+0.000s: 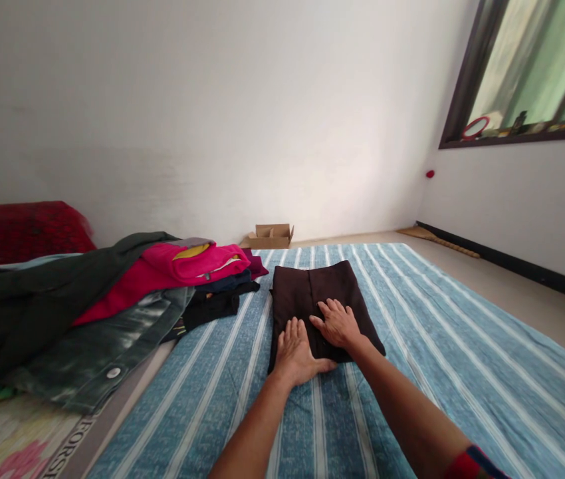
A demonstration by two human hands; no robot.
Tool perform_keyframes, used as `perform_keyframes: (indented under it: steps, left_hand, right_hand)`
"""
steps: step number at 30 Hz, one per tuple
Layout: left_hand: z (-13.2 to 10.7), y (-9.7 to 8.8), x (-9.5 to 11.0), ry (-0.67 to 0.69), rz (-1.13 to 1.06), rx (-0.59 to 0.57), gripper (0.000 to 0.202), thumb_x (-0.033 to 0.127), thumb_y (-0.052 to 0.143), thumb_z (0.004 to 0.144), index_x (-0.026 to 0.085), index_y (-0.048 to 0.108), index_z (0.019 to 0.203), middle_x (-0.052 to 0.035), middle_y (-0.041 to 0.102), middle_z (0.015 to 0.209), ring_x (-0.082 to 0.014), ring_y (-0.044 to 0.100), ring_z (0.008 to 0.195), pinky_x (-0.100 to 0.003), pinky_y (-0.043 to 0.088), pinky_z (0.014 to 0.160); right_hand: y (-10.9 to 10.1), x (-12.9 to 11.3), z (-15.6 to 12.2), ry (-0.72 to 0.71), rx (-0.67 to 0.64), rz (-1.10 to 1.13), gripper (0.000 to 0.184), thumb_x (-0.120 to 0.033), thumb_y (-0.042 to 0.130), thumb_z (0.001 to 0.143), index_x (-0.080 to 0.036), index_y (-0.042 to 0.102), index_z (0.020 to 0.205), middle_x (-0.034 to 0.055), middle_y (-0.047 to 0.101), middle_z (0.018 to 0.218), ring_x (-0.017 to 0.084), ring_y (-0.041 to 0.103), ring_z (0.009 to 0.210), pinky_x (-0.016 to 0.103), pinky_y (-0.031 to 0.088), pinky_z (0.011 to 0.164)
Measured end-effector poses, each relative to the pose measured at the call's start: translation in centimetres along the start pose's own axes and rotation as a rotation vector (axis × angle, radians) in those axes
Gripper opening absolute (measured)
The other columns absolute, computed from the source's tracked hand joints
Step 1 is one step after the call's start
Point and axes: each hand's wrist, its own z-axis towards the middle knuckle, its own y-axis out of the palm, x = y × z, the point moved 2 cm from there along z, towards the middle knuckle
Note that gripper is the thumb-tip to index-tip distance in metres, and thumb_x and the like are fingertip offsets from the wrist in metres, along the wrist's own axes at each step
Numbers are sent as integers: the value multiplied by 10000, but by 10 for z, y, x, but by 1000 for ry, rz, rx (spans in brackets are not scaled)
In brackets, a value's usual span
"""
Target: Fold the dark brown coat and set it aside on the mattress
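A dark brown garment [290, 286], folded into a rough square, lies on the blue striped bedsheet [203, 399]. Its exact kind I cannot tell. My left hand [296, 352] rests flat on the near left part of the garment, thumb stretched to the right along its near edge. Over the middle right of the cloth, my right hand [337, 324] lies palm down with its fingers spread. Neither hand grips anything.
To the left is a heap of clothes, with a pink garment [163, 266] and dark jeans [113, 359]. A cardboard box [272, 238] stands by the wall. A red-covered bundle [23, 229] sits at far left. A window [526, 73] is at upper right.
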Motion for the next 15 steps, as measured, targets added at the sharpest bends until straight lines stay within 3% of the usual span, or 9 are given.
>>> perform_keyframes:
  steps: [3,7,12,15]
  left_hand:
    - [-1,-1,0,-6,9,-7,1270,746,536,507,-20,92,1419,-212,61,1497,-311,13,1382,-437,84,1108]
    - [-2,-4,-1,10,29,-27,1217,684,553,541,-29,95,1415,-216,47,1498,-312,10,1381,-428,94,1109]
    - [-4,-5,-3,50,92,-41,1003,435,535,642,-22,90,1417,-216,47,1499,-293,30,1382,-409,96,1110]
    - [-8,-4,-5,74,104,-27,1031,478,546,633,-5,89,1420,-208,51,1500,-289,25,1383,-407,101,1109]
  right_hand:
    - [-8,-3,-6,-10,49,25,518,-523,314,902,-189,483,1259,123,480,1308,270,380,1241,477,265,1001]
    - [-15,-12,-37,-112,141,41,460,-463,360,904,-184,496,1244,107,493,1309,238,400,1236,451,211,1054]
    - [-5,-19,-83,-214,183,8,439,-353,406,894,-158,472,1282,109,446,1363,233,335,1291,446,157,1088]
    - [0,-18,-95,-228,192,-10,448,-313,404,892,-158,449,1310,111,418,1386,240,315,1305,456,156,1090]
